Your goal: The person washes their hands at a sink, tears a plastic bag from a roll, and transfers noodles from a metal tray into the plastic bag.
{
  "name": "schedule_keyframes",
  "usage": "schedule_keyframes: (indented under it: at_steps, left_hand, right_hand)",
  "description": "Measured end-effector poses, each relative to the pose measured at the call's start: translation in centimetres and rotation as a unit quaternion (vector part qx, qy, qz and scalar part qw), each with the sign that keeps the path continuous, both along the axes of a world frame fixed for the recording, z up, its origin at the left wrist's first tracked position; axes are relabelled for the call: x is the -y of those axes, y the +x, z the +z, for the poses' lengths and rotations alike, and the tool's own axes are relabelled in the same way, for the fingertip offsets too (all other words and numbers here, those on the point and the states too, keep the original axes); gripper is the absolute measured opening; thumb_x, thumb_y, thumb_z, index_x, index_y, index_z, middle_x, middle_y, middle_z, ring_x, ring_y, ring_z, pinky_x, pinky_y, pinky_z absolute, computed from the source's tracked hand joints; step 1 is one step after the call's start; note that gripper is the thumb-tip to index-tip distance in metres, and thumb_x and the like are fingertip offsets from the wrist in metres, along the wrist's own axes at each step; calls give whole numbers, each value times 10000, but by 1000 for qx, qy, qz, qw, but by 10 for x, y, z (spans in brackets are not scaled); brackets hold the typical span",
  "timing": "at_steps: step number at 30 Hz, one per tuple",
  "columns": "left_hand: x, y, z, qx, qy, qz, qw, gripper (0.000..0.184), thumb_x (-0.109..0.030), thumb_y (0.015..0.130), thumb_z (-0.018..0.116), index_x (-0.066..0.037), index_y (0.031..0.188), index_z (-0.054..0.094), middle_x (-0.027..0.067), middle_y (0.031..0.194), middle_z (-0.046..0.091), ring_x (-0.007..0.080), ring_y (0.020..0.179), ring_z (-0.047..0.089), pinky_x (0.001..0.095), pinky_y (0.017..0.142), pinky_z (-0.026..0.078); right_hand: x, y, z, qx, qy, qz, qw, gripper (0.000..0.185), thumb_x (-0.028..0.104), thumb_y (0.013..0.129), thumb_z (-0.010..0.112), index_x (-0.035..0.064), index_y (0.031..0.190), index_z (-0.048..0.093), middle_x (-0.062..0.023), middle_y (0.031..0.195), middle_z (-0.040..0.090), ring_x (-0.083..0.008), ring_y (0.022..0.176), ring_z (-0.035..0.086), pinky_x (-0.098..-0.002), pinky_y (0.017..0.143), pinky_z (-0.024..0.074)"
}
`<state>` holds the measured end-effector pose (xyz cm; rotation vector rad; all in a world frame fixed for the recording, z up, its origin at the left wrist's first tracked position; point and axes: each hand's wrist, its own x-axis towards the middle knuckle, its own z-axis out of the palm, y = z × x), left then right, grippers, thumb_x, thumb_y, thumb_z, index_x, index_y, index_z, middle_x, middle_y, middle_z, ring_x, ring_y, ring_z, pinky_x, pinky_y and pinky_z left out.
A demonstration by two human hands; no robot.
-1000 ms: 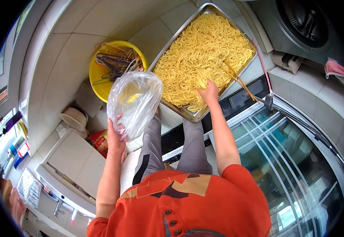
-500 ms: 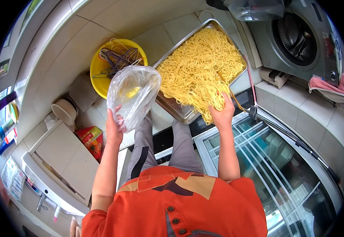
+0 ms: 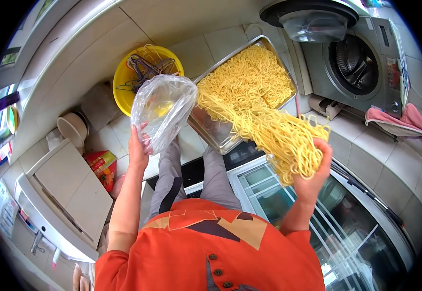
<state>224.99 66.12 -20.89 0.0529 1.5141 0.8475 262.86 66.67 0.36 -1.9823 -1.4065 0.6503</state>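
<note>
A clear plastic bag [image 3: 165,109] hangs open from my left hand [image 3: 138,145], its mouth facing up with a yellow patch showing inside. My right hand [image 3: 312,177] is closed on a large bunch of yellow noodles [image 3: 279,138], lifted toward me at the right. The strands trail back to the heap of noodles [image 3: 247,77] in a metal tray [image 3: 213,131]. Bare metal shows in the tray's near left corner. The chopsticks cannot be made out.
Behind the bag stands a yellow basin [image 3: 121,87] of hangers. A washing machine [image 3: 356,68] with its door open is at the upper right. A white cabinet [image 3: 70,189] is at the left, a sliding glass door [image 3: 337,223] at the lower right.
My right hand has pulled the noodles up out of the tray, toward me and to the right. My left hand still holds the bag in nearly the same place. The view has shifted.
</note>
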Motion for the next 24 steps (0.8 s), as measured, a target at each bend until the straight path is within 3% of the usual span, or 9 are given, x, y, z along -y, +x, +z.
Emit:
schedule_keyframes:
  at_steps: [4, 7, 10, 12, 14, 16, 18, 21, 24]
  left_hand:
    - [0, -6, 2, -3, 8, -3, 1000, 588, -561, 940, 389, -57, 1197, 547, -53, 613, 349, 46, 444, 258, 217, 389, 208]
    - [0, -13, -3, 4, 16, -6, 1000, 600, -569, 938, 386, -53, 1203, 541, -52, 610, 346, 46, 444, 256, 215, 389, 210]
    - [0, -15, -5, 2, 18, -13, 1000, 611, -576, 936, 384, -51, 1211, 533, -51, 610, 343, 45, 449, 259, 212, 393, 212]
    - [1, -17, -9, 1, 21, -15, 1000, 614, -576, 936, 384, -50, 1218, 526, -52, 610, 339, 46, 451, 252, 211, 396, 212]
    - [2, -17, -10, -4, 15, -12, 1000, 608, -571, 938, 383, -51, 1218, 526, -52, 610, 338, 46, 451, 248, 211, 397, 209]
    - [0, -17, -11, -12, 10, -11, 1000, 601, -566, 941, 383, -52, 1219, 526, -53, 610, 337, 47, 450, 243, 211, 398, 205]
    - [3, -14, -13, -29, -11, -8, 999, 598, -563, 944, 374, -54, 1219, 525, -52, 602, 329, 49, 448, 237, 213, 397, 195]
    - [3, -9, -20, -34, -29, -2, 999, 597, -562, 947, 361, -56, 1218, 526, -51, 594, 322, 50, 446, 233, 214, 397, 191]
    - [7, -3, -27, -32, -40, -8, 999, 596, -561, 949, 352, -58, 1216, 527, -51, 588, 317, 52, 444, 228, 216, 396, 191]
  right_hand:
    - [4, 1, 33, -7, 30, -25, 999, 487, 44, 709, 712, 35, 1132, 471, -59, 1109, 514, -161, 1019, 535, -289, 923, 408]
    - [3, 4, 44, -9, 90, 20, 996, 585, 187, 692, 775, 30, 1162, 464, -58, 1095, 534, -169, 1008, 549, -294, 906, 421]
    - [-12, 3, 18, 35, 16, 43, 998, 520, 142, 709, 757, 44, 1149, 497, -64, 1070, 570, -156, 998, 552, -293, 885, 429]
    - [-30, -7, -28, 82, -72, 51, 993, 472, 46, 698, 709, 30, 1133, 527, -140, 1063, 607, -270, 989, 600, -328, 883, 453]
    - [-45, -10, -89, 127, -74, 131, 981, 460, -1, 700, 676, 60, 1134, 537, -170, 1059, 609, -332, 1018, 585, -370, 874, 466]
    - [-56, -7, -171, 123, -120, 183, 968, 548, 12, 692, 696, 95, 1201, 510, -187, 1101, 590, -367, 1028, 566, -414, 866, 471]
    - [-67, -5, -248, 153, -246, 211, 933, 698, 44, 669, 736, 144, 1295, 446, -212, 1220, 520, -379, 1052, 545, -424, 872, 469]
    - [-80, -2, -331, 180, -222, 258, 923, 805, 99, 658, 770, 171, 1358, 380, -227, 1335, 413, -406, 1097, 503, -433, 885, 464]
    - [-105, -22, -348, 236, -164, 332, 898, 962, 127, 634, 810, 231, 1434, 285, -198, 1394, 333, -450, 1204, 415, -462, 913, 455]
